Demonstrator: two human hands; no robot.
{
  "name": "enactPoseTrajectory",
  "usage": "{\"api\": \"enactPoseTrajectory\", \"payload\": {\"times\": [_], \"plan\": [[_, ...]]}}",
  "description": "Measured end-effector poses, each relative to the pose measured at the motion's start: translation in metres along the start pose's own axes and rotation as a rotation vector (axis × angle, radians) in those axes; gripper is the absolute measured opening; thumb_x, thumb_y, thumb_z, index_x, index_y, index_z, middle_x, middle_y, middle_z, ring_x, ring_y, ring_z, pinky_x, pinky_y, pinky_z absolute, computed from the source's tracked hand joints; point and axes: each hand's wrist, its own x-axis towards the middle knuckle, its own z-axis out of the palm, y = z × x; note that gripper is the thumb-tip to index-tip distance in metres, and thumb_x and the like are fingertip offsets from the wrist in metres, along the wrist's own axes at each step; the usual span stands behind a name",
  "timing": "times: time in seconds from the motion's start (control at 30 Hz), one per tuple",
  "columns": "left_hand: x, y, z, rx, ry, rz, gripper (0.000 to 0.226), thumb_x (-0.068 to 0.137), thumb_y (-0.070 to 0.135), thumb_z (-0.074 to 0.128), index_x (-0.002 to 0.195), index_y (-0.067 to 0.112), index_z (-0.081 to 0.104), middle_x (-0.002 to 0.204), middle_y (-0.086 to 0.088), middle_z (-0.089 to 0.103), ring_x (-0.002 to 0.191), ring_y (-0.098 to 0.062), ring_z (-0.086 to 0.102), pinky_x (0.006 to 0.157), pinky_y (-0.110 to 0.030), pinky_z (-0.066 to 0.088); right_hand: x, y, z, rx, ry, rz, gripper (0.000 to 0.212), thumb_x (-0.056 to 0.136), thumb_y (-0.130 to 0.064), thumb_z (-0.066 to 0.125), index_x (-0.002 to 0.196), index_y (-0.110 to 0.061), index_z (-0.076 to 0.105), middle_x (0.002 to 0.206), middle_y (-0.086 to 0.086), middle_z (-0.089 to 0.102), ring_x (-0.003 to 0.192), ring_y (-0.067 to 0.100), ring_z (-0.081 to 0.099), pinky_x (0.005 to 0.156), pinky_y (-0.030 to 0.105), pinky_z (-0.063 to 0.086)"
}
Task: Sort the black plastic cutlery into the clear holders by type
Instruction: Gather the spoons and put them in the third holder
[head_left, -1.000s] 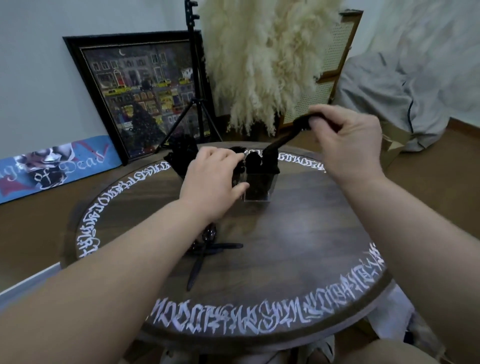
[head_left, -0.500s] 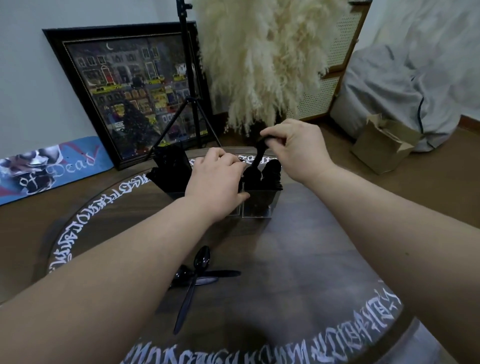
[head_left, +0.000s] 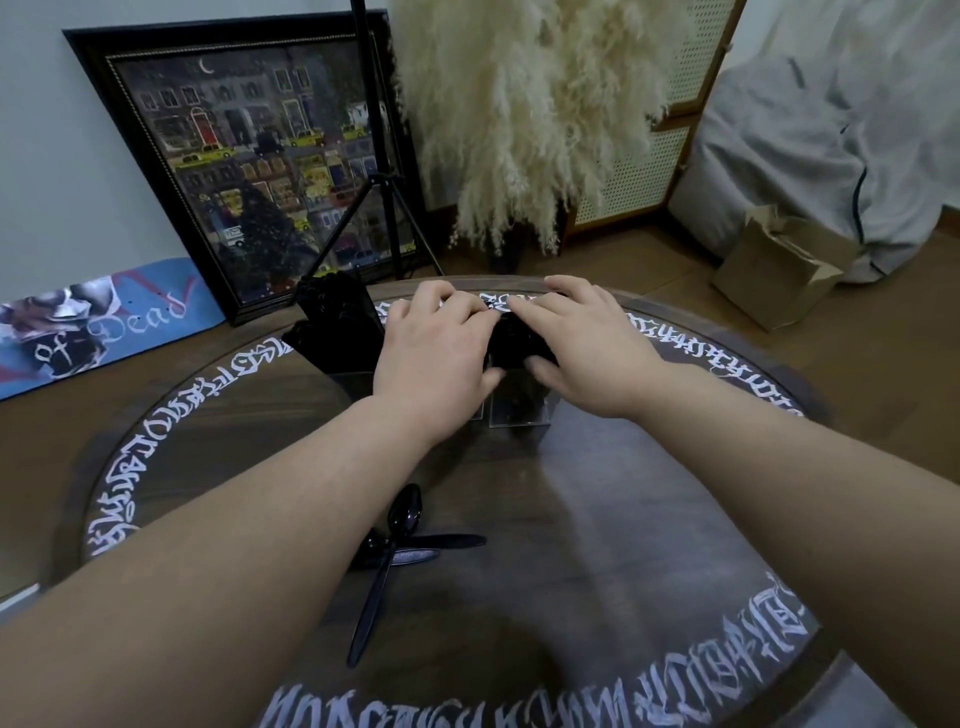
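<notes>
Our right hand (head_left: 582, 348) has come down since half a second ago: it no longer pinches a utensil handle above the holder but lies flat over the black cutlery tops (head_left: 519, 340), fingers fairly straight and spread, pressing or touching them rather than gripping. Our left hand (head_left: 434, 353) has stayed where it was, draped over the far middle of the table with its fingers bent down over the tops of the cutlery; we cannot tell whether it actually holds anything, since the fingertips are hidden behind the knuckles.

Below the two hands we see a clear holder (head_left: 519, 410) standing upright on the round wooden table (head_left: 597, 545), its near wall showing between our wrists. A second clear holder (head_left: 348, 376) sits just to its left, mostly hidden by our left hand, and packed with black cutlery (head_left: 337, 322) that fans up and to the left.

Nearer to us, left of centre, three loose pieces lie crossed on the table — a long spoon (head_left: 387, 561) pointing away from us, and two shorter pieces (head_left: 415, 548) lying across it, partly under our left forearm.

Beyond the table stand a framed picture (head_left: 260, 171), a tripod (head_left: 384, 182), pale pampas grass (head_left: 530, 114), a skateboard deck (head_left: 98, 322) on the left and a cardboard box (head_left: 779, 265) on the right.
</notes>
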Motion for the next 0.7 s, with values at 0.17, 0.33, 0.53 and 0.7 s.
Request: {"api": "enactPoseTrajectory", "payload": {"times": [0.17, 0.33, 0.53, 0.7], "plan": [[-0.002, -0.001, -0.002, 0.012, 0.010, 0.021, 0.056, 0.078, 0.046, 0.068, 0.129, 0.025, 0.055, 0.130, 0.008, 0.054, 0.126, -0.025, 0.036, 0.095, -0.041, 0.031, -0.003, -0.004, 0.003, 0.012, 0.061, 0.019, 0.063, 0.090, -0.030, 0.055, 0.147, -0.016, 0.032, 0.146, 0.000, 0.042, 0.141, 0.027, 0.022, 0.112, 0.047, 0.021], [-0.025, -0.004, -0.013, -0.018, 0.071, 0.043, 0.061, 0.071, 0.041, 0.078, 0.125, 0.020, 0.060, 0.126, 0.003, 0.058, 0.120, -0.029, 0.043, 0.091, -0.047, 0.037, -0.020, -0.007, -0.005, 0.044, 0.089, 0.027, 0.072, 0.086, -0.038, 0.063, 0.147, -0.016, 0.032, 0.147, 0.002, 0.039, 0.143, 0.025, 0.022, 0.115, 0.048, 0.021], [-0.081, -0.022, -0.027, -0.069, 0.026, -0.074, 0.051, 0.078, 0.039, 0.073, 0.125, 0.021, 0.062, 0.128, 0.003, 0.057, 0.122, -0.028, 0.042, 0.093, -0.047, 0.038, -0.058, -0.040, 0.001, 0.152, 0.416, -0.075, 0.045, 0.080, -0.016, 0.070, 0.123, -0.005, 0.060, 0.115, 0.011, 0.063, 0.115, 0.032, 0.053, 0.098, 0.038, 0.043], [-0.133, -0.047, -0.024, -0.082, -0.252, -0.279, 0.045, 0.087, 0.039, 0.062, 0.130, 0.028, 0.055, 0.133, 0.006, 0.049, 0.125, -0.024, 0.037, 0.100, -0.041, 0.038, -0.074, -0.084, 0.031, 0.241, 0.077, 0.025, 0.040, 0.090, -0.016, 0.056, 0.130, -0.014, 0.056, 0.119, 0.007, 0.060, 0.111, 0.027, 0.053, 0.090, 0.034, 0.043]]}}
